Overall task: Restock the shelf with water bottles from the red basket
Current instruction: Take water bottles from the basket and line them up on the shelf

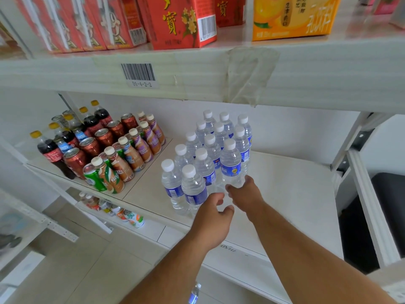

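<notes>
Progress: mid-restock, by my read. Water bottles (pixel 205 150) stand in three rows on the middle shelf (pixel 291 194), white caps, blue labels, rows running front-left to back-right. Roughly a dozen and more up there already. Bare shelf remains to the right of the block, so there's room for more rows.

Right hand (pixel 243 194) grips the base of the front bottle (pixel 230 163) of the right row, fingers wrapped under it. Bottle is upright, touching or just above the shelf; can't tell which. Looks like it's being set down or nudged into line.

Left hand (pixel 215 207) is just beside the right, fingers loosely curled near the bottom of the middle row's front bottle (pixel 194 186). Can't tell whether it actually holds anything or only steadies the row.

Red basket: not in view, so what's left to unload is unknown. One more bottle (pixel 194 292) shows at the bottom edge, below the arms, likely stock still waiting.

Other contents:
- Same shelf, left section: cola bottles (pixel 51 150), red cans (pixel 89 145), coffee bottles (pixel 133 148), a green can (pixel 93 176).
- Top shelf: red cartons (pixel 182 23), an orange carton (pixel 293 16).
- Lower shelf: a few small mixed bottles (pixel 122 212), partly hidden.

Next is probably releasing this bottle, then fetching another.
</notes>
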Motion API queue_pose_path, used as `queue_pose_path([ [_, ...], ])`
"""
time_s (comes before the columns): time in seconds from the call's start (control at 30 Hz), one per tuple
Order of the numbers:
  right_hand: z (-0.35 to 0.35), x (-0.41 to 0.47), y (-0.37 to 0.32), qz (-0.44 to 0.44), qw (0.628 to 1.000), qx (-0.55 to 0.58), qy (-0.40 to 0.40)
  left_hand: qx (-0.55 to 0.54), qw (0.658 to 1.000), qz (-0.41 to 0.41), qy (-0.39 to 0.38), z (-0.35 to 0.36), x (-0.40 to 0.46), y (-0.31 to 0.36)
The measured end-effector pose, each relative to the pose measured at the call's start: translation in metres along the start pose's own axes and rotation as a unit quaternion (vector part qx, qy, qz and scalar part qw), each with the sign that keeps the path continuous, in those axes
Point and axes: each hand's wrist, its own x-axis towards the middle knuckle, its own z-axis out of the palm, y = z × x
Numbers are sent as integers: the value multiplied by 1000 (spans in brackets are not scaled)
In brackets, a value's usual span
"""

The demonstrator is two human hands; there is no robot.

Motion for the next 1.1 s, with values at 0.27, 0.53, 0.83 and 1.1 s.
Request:
queue_pose_path([
  [0.27,-4,-50,21,32,993,106,30,9,1000,23,-9,-25,-40,-33],
  [0.53,32,-171,20,-7,987,152,45,4,1000,29,0,-79,-100,-86],
  [0.83,105,-284,63,69,992,97,-45,-30,999,6,16,-132,-158,-177],
  [1.1,119,-326,94,129,989,9,-79,-84,995,-48,33,-165,-193,-233],
])
